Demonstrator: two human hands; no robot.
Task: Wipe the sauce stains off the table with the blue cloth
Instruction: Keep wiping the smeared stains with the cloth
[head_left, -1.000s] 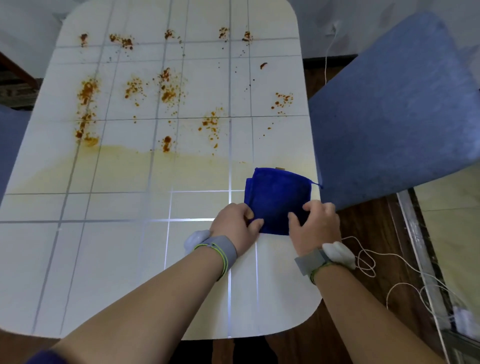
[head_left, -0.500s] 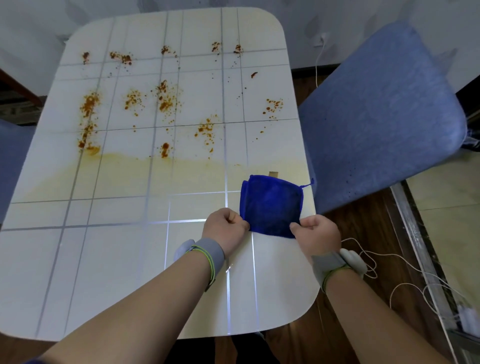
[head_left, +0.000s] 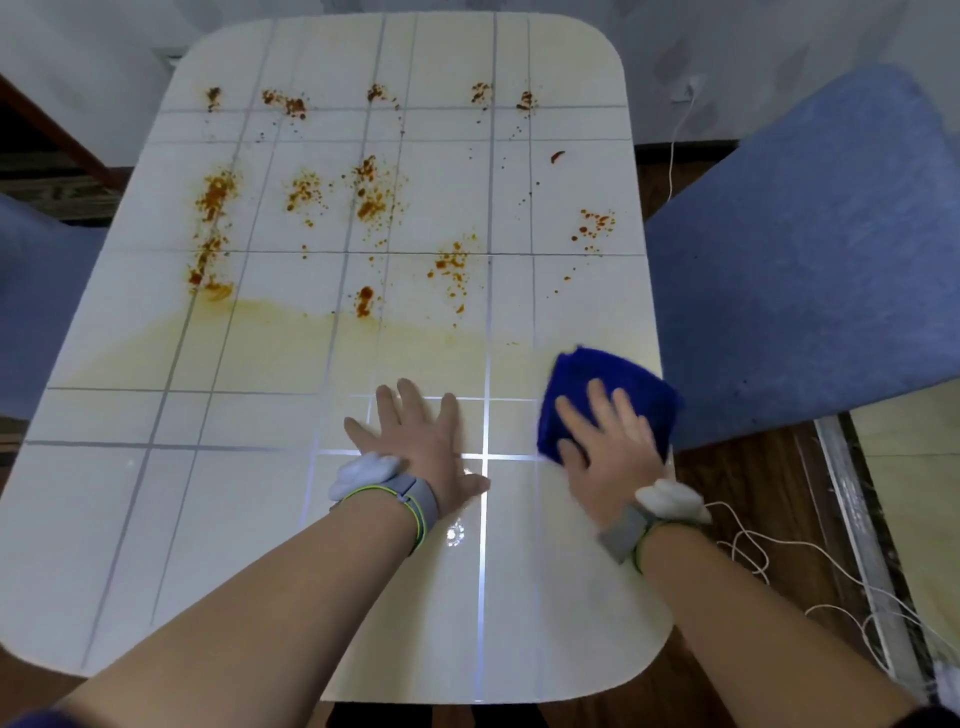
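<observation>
Blue cloth (head_left: 613, 366) at right table (head_left: 208, 519) edge

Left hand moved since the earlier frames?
Yes. The left hand has left the blue cloth corner and shifted left, now flat on the table, left of the bright vertical grid line.

Both arms reach in from the bottom edge, bare forearms angling toward each other. The left hand (head_left: 415, 441) lies flat, palm down on the table (head_left: 208, 519), fingers straight and spread, thumb stuck out to the right. The right hand (head_left: 608, 447) is flat too, palm down, fingers splayed, pressing on the blue cloth (head_left: 613, 369), and its outline is slightly blurred. The hands sit side by side, apart. Each wrist wears a grey band with a white pod: left band (head_left: 410, 499), right band (head_left: 623, 530).
</observation>
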